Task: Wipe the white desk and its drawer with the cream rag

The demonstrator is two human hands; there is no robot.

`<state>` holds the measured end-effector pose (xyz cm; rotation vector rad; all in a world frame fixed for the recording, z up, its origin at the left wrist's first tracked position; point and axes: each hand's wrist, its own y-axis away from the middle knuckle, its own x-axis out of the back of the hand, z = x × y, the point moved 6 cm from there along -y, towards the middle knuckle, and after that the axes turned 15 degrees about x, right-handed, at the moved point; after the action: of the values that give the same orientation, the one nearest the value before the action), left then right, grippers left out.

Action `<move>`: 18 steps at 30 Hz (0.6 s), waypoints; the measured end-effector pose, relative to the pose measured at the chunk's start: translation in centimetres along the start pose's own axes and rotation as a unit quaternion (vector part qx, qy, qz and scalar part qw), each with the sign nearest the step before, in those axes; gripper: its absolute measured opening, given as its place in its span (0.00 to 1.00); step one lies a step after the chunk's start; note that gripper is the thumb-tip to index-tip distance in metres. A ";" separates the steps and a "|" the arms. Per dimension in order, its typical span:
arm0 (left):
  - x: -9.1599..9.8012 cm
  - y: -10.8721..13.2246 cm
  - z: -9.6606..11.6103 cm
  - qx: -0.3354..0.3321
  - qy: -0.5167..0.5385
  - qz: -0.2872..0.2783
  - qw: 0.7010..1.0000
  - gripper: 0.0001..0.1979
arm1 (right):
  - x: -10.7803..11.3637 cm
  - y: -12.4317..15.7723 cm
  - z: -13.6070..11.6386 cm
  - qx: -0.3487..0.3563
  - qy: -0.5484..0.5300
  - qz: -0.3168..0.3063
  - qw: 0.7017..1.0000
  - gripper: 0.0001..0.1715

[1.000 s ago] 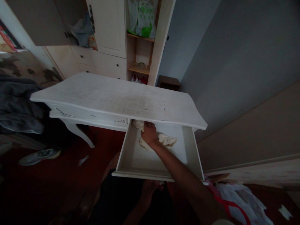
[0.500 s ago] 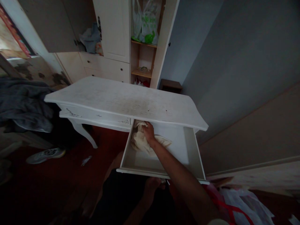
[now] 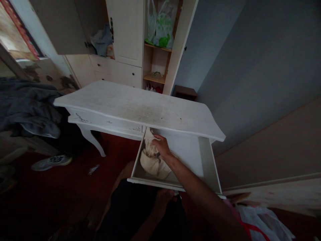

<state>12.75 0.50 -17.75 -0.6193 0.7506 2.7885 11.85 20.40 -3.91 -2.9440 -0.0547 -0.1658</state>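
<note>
My right hand (image 3: 162, 146) reaches into the pulled-out drawer (image 3: 210, 164) of a white desk. Its fingers are closed on a crumpled cream cloth (image 3: 150, 164), which lies bunched along the drawer's left side. Part of the cloth is hidden behind my hand and forearm. Below the drawer front, my left hand (image 3: 164, 197) is closed near a small whitish thing at its fingertips. What that hand holds is too dark and small to make out.
The white desktop (image 3: 120, 100) has dark smudges. Behind stands an open cabinet (image 3: 127, 40) with plastic bags (image 3: 163, 30) on a shelf. Dark clothes (image 3: 27, 103) are heaped at left, above a shoe (image 3: 51, 163) on the red floor. More bags (image 3: 260, 221) lie at lower right.
The cloth has shifted inside the drawer, its bulk now gathered nearer the front left corner. My right hand has moved slightly towards me with it. My left hand stays below the drawer front.
</note>
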 end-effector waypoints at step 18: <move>0.0 0.3 0.5 -0.004 -0.012 0.006 1.000 0.31 | -2.0 7.8 -5.5 0.180 0.298 -0.538 0.768 0.28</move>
<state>12.48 0.54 -17.21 -0.5837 0.7421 2.8064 9.68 11.59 -0.22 -1.9804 -1.4607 -1.0672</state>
